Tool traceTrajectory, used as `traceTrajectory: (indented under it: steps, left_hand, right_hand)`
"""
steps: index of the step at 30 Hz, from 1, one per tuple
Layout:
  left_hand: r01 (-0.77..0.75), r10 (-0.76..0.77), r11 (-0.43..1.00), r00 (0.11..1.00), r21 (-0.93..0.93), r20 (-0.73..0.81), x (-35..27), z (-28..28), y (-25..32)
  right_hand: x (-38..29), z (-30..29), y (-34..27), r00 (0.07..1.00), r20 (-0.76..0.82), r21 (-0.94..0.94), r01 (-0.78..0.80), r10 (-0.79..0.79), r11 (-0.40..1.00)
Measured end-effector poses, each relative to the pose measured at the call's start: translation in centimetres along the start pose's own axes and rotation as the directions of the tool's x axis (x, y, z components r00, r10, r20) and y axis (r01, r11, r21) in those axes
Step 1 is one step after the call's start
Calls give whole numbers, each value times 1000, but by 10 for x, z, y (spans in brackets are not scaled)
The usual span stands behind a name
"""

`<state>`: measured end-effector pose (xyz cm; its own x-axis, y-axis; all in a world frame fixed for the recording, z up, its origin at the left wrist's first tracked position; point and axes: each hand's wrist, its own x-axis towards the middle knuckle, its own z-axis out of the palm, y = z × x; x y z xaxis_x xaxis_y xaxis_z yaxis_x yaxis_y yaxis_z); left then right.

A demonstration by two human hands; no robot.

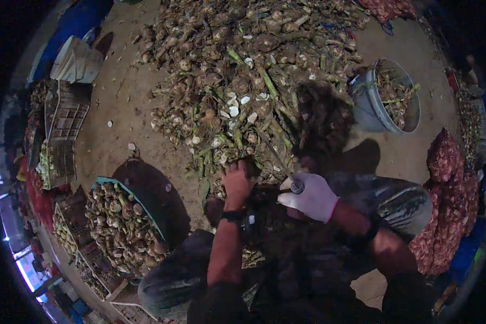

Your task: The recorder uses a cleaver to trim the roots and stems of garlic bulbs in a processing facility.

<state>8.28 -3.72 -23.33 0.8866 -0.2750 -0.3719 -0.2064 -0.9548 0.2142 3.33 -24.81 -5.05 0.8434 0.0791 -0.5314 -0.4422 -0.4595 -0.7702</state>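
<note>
A large heap of soil-covered root vegetables (210, 77), with thick green stalks among them, lies on the floor in front of me. My left hand (237, 183) is bare, with a dark band at the wrist. Its fingers reach down onto the near edge of the heap, and what lies under them is hidden. In a white glove, my right hand (311, 197) grips a knife (278, 158) by its round-ended handle; the narrow blade points up and left over the heap. Several pale cut slices (233, 111) are scattered on the heap beyond my hands.
A grey bucket (362, 103) holding trimmings leans at the right. Beside my right knee stand red mesh sacks (441, 218), filled. On the left is a teal-rimmed container (135, 198) full of roots, near plastic crates (67, 121) and a whitish container (76, 60).
</note>
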Motion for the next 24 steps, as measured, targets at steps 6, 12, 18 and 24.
traceTrajectory:
  steps: [6, 12, 18, 24]
  left_hand:
    - [-181, 23, 799, 962, -573, -272, -9, -79, 13]
    - [-360, 55, 771, 860, -525, -508, -34, -142, 42]
    - [-369, 9, 759, 829, -537, -559, -69, -172, 64]
    - [-436, -30, 662, 797, -610, -603, -88, -176, 69]
  right_hand:
    - [-1, 0, -5, 998, -32, -20, 48, -49, 999]
    - [-4, 8, -3, 979, -145, 83, 154, -141, 985]
    - [-16, 2, -12, 970, -183, 205, 196, -159, 959]
    - [-26, -3, -22, 970, -68, 364, 240, -232, 900]
